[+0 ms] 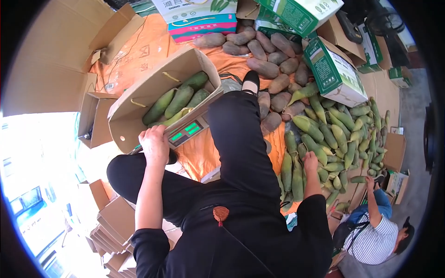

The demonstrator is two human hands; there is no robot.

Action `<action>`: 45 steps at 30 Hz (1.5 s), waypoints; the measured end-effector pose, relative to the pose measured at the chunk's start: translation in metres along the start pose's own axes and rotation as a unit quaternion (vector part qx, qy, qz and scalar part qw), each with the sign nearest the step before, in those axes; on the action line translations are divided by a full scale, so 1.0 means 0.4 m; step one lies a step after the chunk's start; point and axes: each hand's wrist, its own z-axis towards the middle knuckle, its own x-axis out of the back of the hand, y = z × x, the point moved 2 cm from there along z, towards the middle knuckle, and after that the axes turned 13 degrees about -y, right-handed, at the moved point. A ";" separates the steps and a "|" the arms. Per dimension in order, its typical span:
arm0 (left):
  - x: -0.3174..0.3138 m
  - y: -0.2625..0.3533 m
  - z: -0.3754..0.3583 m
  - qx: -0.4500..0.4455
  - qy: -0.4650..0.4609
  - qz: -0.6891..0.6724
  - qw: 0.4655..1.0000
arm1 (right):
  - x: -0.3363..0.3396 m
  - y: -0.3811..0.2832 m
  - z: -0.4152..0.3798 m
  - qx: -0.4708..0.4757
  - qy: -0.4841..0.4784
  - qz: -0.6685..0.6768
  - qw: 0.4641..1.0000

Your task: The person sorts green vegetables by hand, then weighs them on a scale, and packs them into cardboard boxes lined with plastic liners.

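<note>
My left hand is closed over the near edge of an open cardboard box, at its corner. Inside the box lie several green radishes. Beside my left hand, a digital scale shows lit green displays along the box's near side. My right hand is down among a large heap of green radishes on my right. Its fingers are curled at one radish, with the fingertips partly hidden.
Reddish-brown tubers lie beyond my foot on an orange sheet. Green-and-white cartons and a pink-and-blue box stand at the back. Flattened cardboard is stacked at left. Another person works at the heap's right end.
</note>
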 end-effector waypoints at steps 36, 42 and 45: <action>-0.004 -0.005 -0.005 -0.018 0.020 0.025 0.999 | -0.147 -1.330 -0.410 0.511 -0.238 0.383 0.732; -0.012 -0.008 -0.006 -0.016 0.000 0.016 1.000 | 0.057 -1.056 -0.262 0.466 -0.177 0.343 0.796; -0.005 -0.006 -0.005 -0.014 -0.006 0.024 1.000 | 0.064 -0.823 -0.166 0.335 -0.068 0.244 0.908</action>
